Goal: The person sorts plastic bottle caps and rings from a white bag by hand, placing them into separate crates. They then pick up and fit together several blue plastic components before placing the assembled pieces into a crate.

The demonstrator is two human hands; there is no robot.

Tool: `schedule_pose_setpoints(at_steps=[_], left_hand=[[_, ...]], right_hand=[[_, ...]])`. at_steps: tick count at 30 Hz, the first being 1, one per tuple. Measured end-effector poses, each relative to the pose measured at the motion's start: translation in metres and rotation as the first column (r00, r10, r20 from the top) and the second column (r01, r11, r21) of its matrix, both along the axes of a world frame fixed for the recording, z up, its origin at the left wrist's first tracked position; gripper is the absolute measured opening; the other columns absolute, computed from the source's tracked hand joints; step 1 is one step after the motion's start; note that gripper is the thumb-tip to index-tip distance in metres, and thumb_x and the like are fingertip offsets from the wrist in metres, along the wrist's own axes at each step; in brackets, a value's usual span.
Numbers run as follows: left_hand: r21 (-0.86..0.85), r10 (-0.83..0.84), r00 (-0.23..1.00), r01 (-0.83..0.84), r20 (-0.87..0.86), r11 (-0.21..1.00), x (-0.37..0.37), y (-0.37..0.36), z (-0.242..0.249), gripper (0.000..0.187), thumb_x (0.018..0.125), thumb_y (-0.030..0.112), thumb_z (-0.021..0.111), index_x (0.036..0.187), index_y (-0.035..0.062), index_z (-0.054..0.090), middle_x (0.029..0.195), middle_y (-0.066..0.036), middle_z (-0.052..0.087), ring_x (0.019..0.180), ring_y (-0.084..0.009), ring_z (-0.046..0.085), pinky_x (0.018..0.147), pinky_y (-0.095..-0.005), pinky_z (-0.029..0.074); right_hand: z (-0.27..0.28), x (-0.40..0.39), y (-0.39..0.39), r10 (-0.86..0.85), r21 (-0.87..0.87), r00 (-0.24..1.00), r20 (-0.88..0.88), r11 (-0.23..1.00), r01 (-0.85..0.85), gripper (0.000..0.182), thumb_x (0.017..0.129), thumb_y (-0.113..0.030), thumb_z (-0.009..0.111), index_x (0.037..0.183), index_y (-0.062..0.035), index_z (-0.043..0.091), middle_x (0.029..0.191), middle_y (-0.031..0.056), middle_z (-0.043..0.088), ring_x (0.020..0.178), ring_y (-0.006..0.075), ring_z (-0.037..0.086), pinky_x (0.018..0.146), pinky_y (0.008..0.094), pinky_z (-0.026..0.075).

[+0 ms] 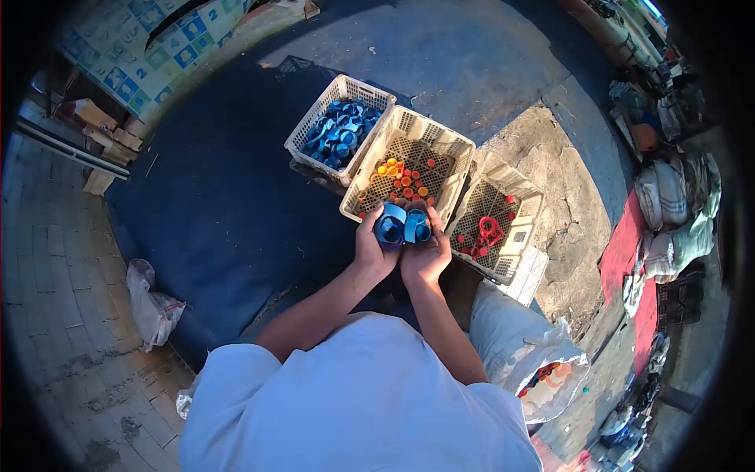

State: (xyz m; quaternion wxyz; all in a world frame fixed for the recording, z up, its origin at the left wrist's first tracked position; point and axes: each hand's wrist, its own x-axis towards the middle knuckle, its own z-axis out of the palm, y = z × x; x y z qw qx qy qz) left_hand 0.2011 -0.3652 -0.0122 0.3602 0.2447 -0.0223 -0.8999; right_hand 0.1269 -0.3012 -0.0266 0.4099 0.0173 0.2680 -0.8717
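Observation:
Both my hands are side by side over the near edge of the middle crate (361, 182). My left hand (372, 252) is curled round a dark blue plastic piece (390, 226). Cupped in my right hand (428, 256) is a lighter blue ring-shaped piece (417, 226), touching the first one. Orange, yellow and red caps (406, 181) lie in the middle crate. The left crate (308, 126) holds many blue pieces (344, 132). In the right crate (528, 191) are red caps and a larger red piece (490, 230).
A white sack (511, 334) with colourful pieces at its mouth lies at lower right. A plastic bag (149, 307) is on the floor at left. Bundled sacks (664, 197) and a red cloth (621, 248) are at far right. A patterned sheet (157, 55) is at upper left.

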Motion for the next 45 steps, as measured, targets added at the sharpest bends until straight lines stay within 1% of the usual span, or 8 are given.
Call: schedule_pose_setpoints(at_steps=[9, 13, 14, 24, 29, 33, 37, 45], left_hand=[[0.085, 0.094, 0.996, -0.094, 0.008, 0.992, 0.078, -0.105, -0.024, 0.04, 0.1, 0.036, 0.059, 0.124, 0.004, 0.058, 0.123, -0.015, 0.066, 0.119, -0.0278, 0.063, 0.111, -0.0455, 0.045], [0.17, 0.151, 0.984, -0.166, 0.099, 0.971, 0.082, -0.137, -0.04, 0.04, 0.1, 0.035, 0.059, 0.124, 0.0036, 0.057, 0.121, -0.015, 0.066, 0.118, -0.0271, 0.063, 0.11, -0.0439, 0.046], [0.18, 0.162, 0.98, -0.182, 0.117, 0.967, 0.082, -0.146, -0.043, 0.039, 0.1, 0.034, 0.059, 0.124, 0.0034, 0.057, 0.12, -0.015, 0.066, 0.118, -0.0269, 0.063, 0.109, -0.0434, 0.047], [0.152, 0.178, 0.971, -0.202, 0.157, 0.967, 0.078, -0.251, -0.083, 0.029, 0.099, 0.027, 0.062, 0.117, 0.0048, 0.058, 0.114, -0.013, 0.067, 0.112, -0.0253, 0.065, 0.104, -0.0406, 0.05], [0.169, 0.087, 0.975, -0.123, 0.206, 0.978, 0.089, -0.311, -0.092, 0.026, 0.102, 0.028, 0.061, 0.116, 0.006, 0.058, 0.114, -0.012, 0.068, 0.111, -0.0244, 0.066, 0.102, -0.0386, 0.052], [0.179, -0.09, 0.974, 0.052, 0.209, 0.982, 0.105, -0.363, -0.115, 0.027, 0.103, 0.029, 0.061, 0.117, 0.0066, 0.058, 0.113, -0.011, 0.068, 0.11, -0.0237, 0.067, 0.101, -0.0369, 0.053], [0.175, -0.262, 0.948, 0.231, 0.181, 0.957, 0.11, -0.413, -0.132, 0.027, 0.102, 0.03, 0.062, 0.116, 0.0073, 0.059, 0.111, -0.01, 0.07, 0.107, -0.0224, 0.068, 0.099, -0.0369, 0.053], [0.2, -0.441, 0.871, 0.402, 0.216, 0.893, 0.111, -0.471, -0.14, 0.025, 0.103, 0.031, 0.06, 0.114, 0.0084, 0.061, 0.107, -0.008, 0.071, 0.102, -0.0214, 0.069, 0.096, -0.0371, 0.053]], right_hand=[[-0.015, 0.062, -0.11, 0.182, 0.057, 0.983, 0.003, 0.982, -0.182, 0.046, 0.096, -0.025, 0.051, 0.133, 0.0029, 0.056, 0.133, 0.0161, 0.062, 0.127, 0.0302, 0.057, 0.117, 0.0432, 0.039], [-0.025, 0.066, -0.148, 0.177, 0.13, 0.983, 0.052, 0.975, -0.182, 0.048, 0.097, -0.025, 0.05, 0.133, 0.0055, 0.055, 0.129, 0.0166, 0.062, 0.125, 0.03, 0.058, 0.114, 0.0431, 0.041], [-0.032, 0.064, -0.158, 0.218, 0.183, 0.973, 0.069, 0.957, -0.228, 0.05, 0.098, -0.026, 0.044, 0.137, 0.0032, 0.051, 0.131, 0.0186, 0.062, 0.126, 0.0309, 0.058, 0.115, 0.0435, 0.04], [-0.078, 0.058, -0.269, 0.249, 0.196, 0.953, 0.175, 0.939, -0.281, 0.048, 0.098, -0.024, 0.046, 0.133, 0.0071, 0.054, 0.127, 0.0181, 0.062, 0.122, 0.0298, 0.06, 0.112, 0.042, 0.043], [-0.078, 0.072, -0.318, 0.191, 0.283, 0.964, 0.183, 0.929, -0.238, 0.045, 0.097, -0.02, 0.045, 0.132, 0.0063, 0.056, 0.128, 0.0176, 0.062, 0.121, 0.0291, 0.06, 0.11, 0.0413, 0.044], [-0.108, 0.084, -0.36, 0.051, 0.319, 0.957, 0.285, 0.936, -0.145, 0.042, 0.095, -0.017, 0.047, 0.13, 0.0052, 0.057, 0.125, 0.018, 0.065, 0.119, 0.0303, 0.062, 0.109, 0.0425, 0.045], [-0.103, 0.097, -0.392, 0.011, 0.319, 0.968, 0.251, 0.943, -0.093, 0.04, 0.097, -0.019, 0.046, 0.129, 0.0037, 0.057, 0.123, 0.0177, 0.067, 0.118, 0.0326, 0.064, 0.107, 0.0464, 0.047], [-0.116, 0.109, -0.435, -0.16, 0.357, 0.952, 0.261, 0.932, 0.059, 0.036, 0.098, -0.021, 0.048, 0.121, 0.0013, 0.063, 0.119, 0.0144, 0.069, 0.116, 0.0282, 0.064, 0.108, 0.0415, 0.044]])
